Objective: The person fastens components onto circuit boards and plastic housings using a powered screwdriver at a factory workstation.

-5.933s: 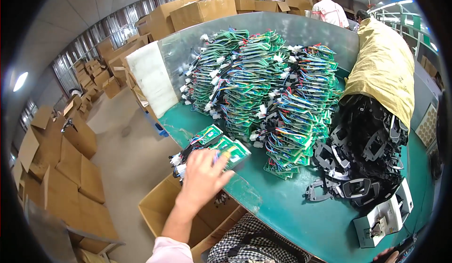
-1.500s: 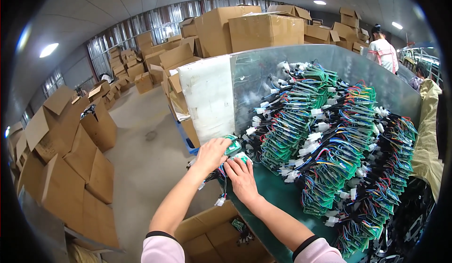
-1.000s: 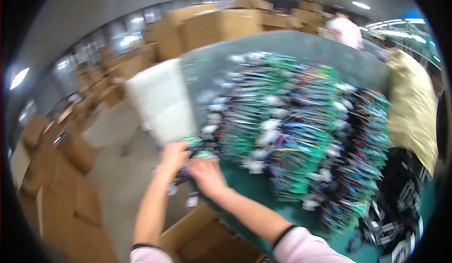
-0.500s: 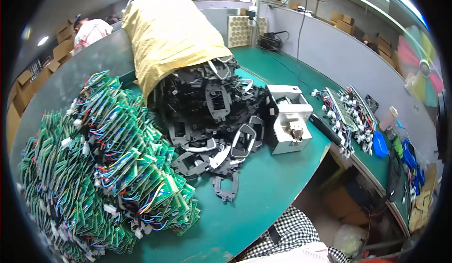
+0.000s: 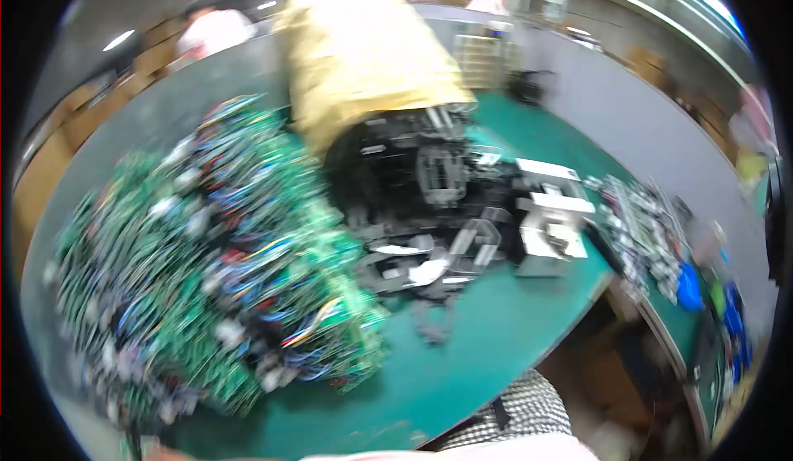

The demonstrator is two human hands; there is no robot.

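Observation:
At the lower left edge, a small pinkish blur (image 5: 163, 453) may be part of my left hand; no fingers can be made out. My right hand is outside the picture. A large heap of green circuit boards with coloured wires and white connectors (image 5: 239, 279) fills the left of the bench. Beyond it, a yellow woven sack (image 5: 372, 56) lies with its mouth toward me. Black plastic frames (image 5: 442, 176) spill out of the sack, some with grey-white trim. To their right stands a small white bench machine (image 5: 552, 221). Motion smears the whole picture.
The green bench top (image 5: 462, 337) curves round to the right. More wired boards (image 5: 636, 221) lie there, by a blue tray (image 5: 689, 286). Grey partitions (image 5: 636, 114) enclose the bench. Behind the left one, a person in light clothing (image 5: 216, 35) is near cardboard boxes. Checkered cloth (image 5: 529, 411) shows below the edge.
My view has swung left, so the bench and everything on it sit farther right in the picture. The pinkish blur has appeared at the lower left. The piles look undisturbed.

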